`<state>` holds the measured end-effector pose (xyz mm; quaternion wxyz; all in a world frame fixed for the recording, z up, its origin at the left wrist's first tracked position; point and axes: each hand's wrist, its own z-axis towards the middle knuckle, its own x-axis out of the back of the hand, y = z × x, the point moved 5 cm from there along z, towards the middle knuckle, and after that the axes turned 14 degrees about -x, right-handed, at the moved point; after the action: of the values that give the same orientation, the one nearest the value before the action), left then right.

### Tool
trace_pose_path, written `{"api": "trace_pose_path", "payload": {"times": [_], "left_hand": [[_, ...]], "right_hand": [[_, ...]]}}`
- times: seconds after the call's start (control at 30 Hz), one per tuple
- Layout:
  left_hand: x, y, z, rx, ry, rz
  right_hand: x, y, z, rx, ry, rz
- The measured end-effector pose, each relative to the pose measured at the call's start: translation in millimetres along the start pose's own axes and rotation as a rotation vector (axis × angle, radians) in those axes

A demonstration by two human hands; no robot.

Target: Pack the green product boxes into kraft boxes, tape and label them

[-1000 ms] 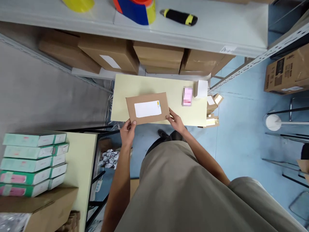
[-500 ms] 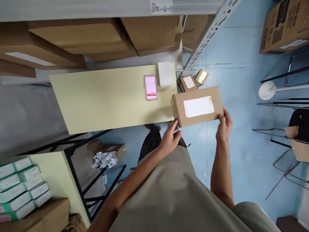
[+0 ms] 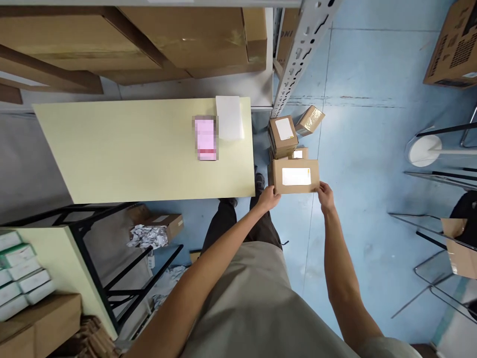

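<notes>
Between my two hands is a brown cardboard box (image 3: pixel 296 189) with a white label on its top. My left hand (image 3: pixel 269 198) grips its near left corner, fingers closed on the edge. At the near right corner my right hand (image 3: pixel 325 197) pinches the box. It is right of the table, low in front of the stacked parcels; whether it rests on anything is hidden. Just beyond it are a labelled parcel stack (image 3: pixel 282 136), a small labelled box (image 3: pixel 302 153) and a taped box (image 3: pixel 310 121) on the floor.
A pale yellow table (image 3: pixel 149 149) carries a blurred pink item (image 3: pixel 205 138) and a stack of white sheets (image 3: pixel 229 118). A perforated metal shelf post (image 3: pixel 298 54) stands behind the parcels. Chairs (image 3: pixel 432 238) stand to the right. A box of crumpled paper (image 3: pixel 173 226) sits below left.
Both hands have lowered the cardboard box away from me toward the floor, beside the parcels. My left fingers, looser before, are now closed on its corner. The view has shifted right.
</notes>
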<state>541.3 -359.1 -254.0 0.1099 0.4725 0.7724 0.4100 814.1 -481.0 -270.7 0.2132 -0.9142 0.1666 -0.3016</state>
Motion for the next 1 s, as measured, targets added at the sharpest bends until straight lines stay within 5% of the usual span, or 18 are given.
{"api": "trace_pose_path", "payload": {"times": [0.3, 0.47, 0.73, 1.0], "left_hand": [[-23.0, -62, 61, 0.078, 0.004, 0.008], [-45.1, -88, 74, 0.13, -0.075, -0.03], [-45.3, -92, 32, 0.12, -0.125, -0.037], [8.3, -66, -43, 0.028, -0.199, -0.095]], "right_hand": [[-46, 39, 76, -0.026, -0.027, -0.133], [-75, 64, 100, -0.13, 0.034, -0.294], [-70, 66, 87, -0.194, 0.172, -0.388], [-79, 1, 12, 0.033, 0.166, -0.446]]}}
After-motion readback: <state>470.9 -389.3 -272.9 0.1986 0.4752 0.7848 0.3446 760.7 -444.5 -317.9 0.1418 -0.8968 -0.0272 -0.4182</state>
